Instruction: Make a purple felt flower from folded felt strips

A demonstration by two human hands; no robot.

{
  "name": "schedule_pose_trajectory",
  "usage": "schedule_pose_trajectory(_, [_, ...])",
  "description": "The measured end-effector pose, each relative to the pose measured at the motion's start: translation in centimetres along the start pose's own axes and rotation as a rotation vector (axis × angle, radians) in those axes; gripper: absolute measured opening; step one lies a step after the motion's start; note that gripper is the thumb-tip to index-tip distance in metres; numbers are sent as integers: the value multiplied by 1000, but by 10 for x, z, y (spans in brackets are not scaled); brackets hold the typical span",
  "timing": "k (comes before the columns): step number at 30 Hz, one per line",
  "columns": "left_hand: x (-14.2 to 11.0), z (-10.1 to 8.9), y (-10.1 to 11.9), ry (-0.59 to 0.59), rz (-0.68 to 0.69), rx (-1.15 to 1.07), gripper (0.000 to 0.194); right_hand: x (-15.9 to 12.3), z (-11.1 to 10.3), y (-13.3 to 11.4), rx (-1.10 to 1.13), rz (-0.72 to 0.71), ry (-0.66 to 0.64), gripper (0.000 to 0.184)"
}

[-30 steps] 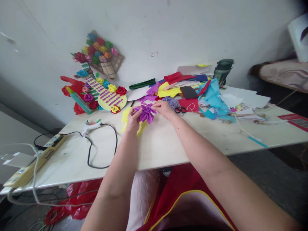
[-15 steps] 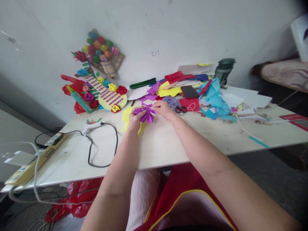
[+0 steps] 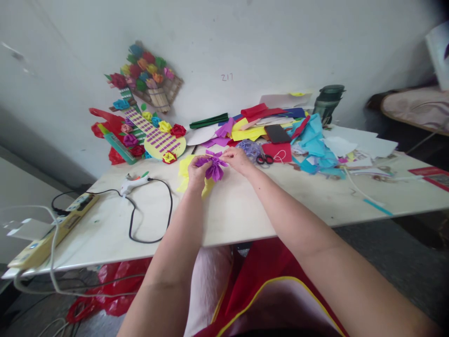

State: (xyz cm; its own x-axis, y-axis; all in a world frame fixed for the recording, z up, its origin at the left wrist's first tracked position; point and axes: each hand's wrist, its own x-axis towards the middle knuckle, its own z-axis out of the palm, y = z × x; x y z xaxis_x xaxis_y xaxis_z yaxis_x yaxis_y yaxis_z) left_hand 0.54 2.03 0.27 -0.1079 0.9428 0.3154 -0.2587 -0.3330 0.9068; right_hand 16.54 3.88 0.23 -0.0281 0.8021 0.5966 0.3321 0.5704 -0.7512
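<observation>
A purple paper flower [image 3: 214, 171] with several spread petals is held up over the table between my two hands. My left hand [image 3: 197, 171] is closed on its left side, with the thumb pressed on a petal near the centre. At the upper right petal, my right hand [image 3: 238, 159] pinches the paper edge between thumb and fingertips. Yellow crepe paper [image 3: 184, 174] lies beneath the flower and my left hand, partly hidden by them.
A white glue gun [image 3: 132, 184] with its looping black cord rests left, by a power strip [image 3: 66, 227]. Decorated paper guitars [image 3: 164, 140] lean on the wall. Scissors [image 3: 264, 159], a dark phone [image 3: 277, 134], coloured paper scraps [image 3: 310, 140] and a bottle [image 3: 326, 105] stand or lie right.
Both hands stay on the flower with barely any movement. Its petals have shifted slightly, and the whole view has moved a little.
</observation>
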Motion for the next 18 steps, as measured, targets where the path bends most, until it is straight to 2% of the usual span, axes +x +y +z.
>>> schedule_pose_trajectory(12, [-4, 1, 4, -78, -87, -61, 36, 2, 3, 6, 1, 5, 5, 7])
schedule_pose_trajectory(18, [1, -5, -3, -119, -123, -44, 35, 3, 3, 6, -24, 1, -9, 8])
